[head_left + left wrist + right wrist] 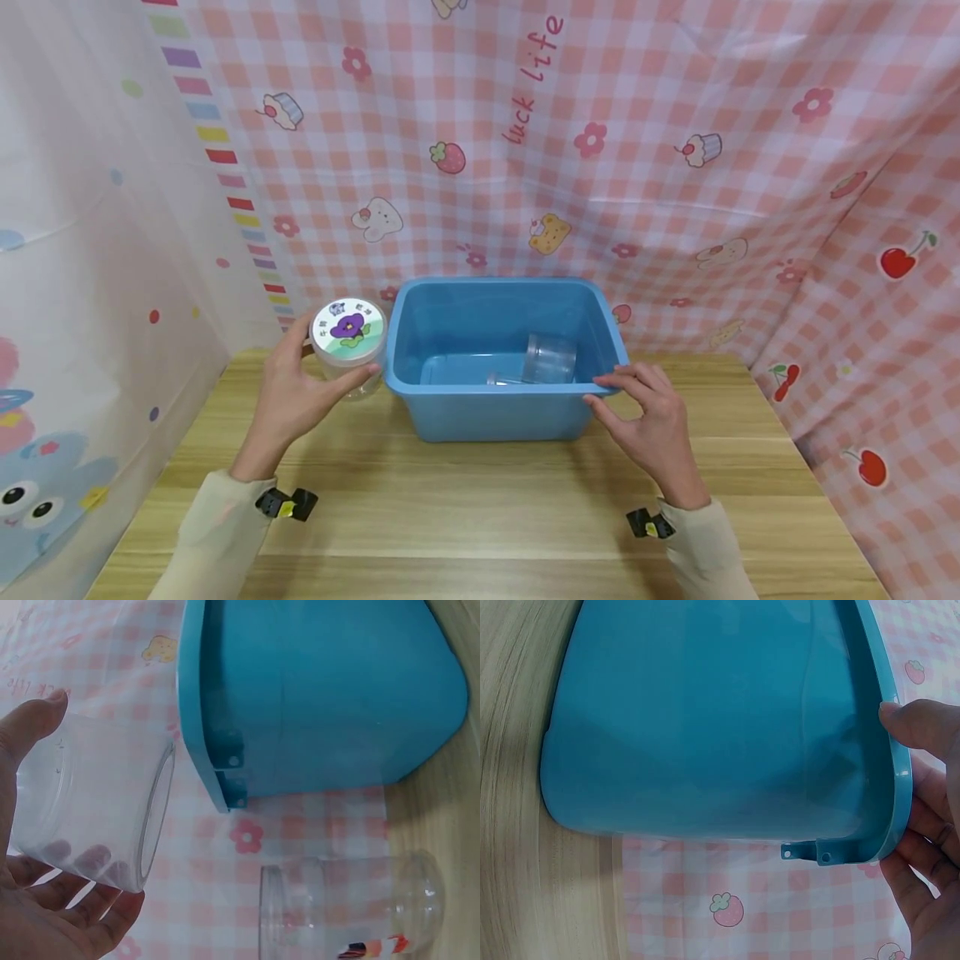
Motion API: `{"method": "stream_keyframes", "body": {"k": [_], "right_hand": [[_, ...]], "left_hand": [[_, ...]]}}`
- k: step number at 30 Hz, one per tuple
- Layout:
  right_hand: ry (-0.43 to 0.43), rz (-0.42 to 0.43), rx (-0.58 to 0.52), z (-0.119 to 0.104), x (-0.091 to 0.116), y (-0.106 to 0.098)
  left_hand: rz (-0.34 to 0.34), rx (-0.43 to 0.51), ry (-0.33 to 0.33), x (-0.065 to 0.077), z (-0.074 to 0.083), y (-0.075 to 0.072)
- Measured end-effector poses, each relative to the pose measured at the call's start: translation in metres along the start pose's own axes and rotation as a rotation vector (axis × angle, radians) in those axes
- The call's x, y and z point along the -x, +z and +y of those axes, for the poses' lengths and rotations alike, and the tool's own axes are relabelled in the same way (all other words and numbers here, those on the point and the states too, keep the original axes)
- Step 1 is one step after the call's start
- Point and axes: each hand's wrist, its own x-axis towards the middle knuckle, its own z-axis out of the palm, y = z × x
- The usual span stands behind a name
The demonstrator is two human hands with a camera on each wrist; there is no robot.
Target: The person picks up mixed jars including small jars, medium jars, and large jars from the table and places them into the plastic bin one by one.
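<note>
My left hand [292,387] grips a clear round container [105,799] by its sides, thumb and fingers on opposite sides. From above, a round white and green picture with a purple flower [348,327] shows at its top. A second clear jar [337,907] stands below it on the table, beside the blue bin [495,417]; a small dark and red print marks its side. My right hand [652,417] pinches the bin's rim at the near right corner, thumb on one side and fingers on the other. Inside the bin lies a clear jar [550,360] on its side.
Another clear piece [504,380] shows low in the bin, mostly hidden behind the near wall. Wood-grain table [480,517] extends in front of the bin. A pink checked cloth [480,200] hangs close behind it, with a white patterned cloth [97,208] at the left.
</note>
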Motion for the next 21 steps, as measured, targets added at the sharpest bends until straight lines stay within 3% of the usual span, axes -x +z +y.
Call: {"method": "stream_keyframes", "body": {"k": [7,21], "right_hand": [[0.003,0.000,0.001,-0.001,0.000,0.000],[0.013,-0.006,0.005,0.000,0.000,0.000]], "left_hand": [[-0.026,0.025,0.033,-0.009,0.011,0.004],[-0.121,-0.016,0.126,-0.024,0.027,0.013]]}}
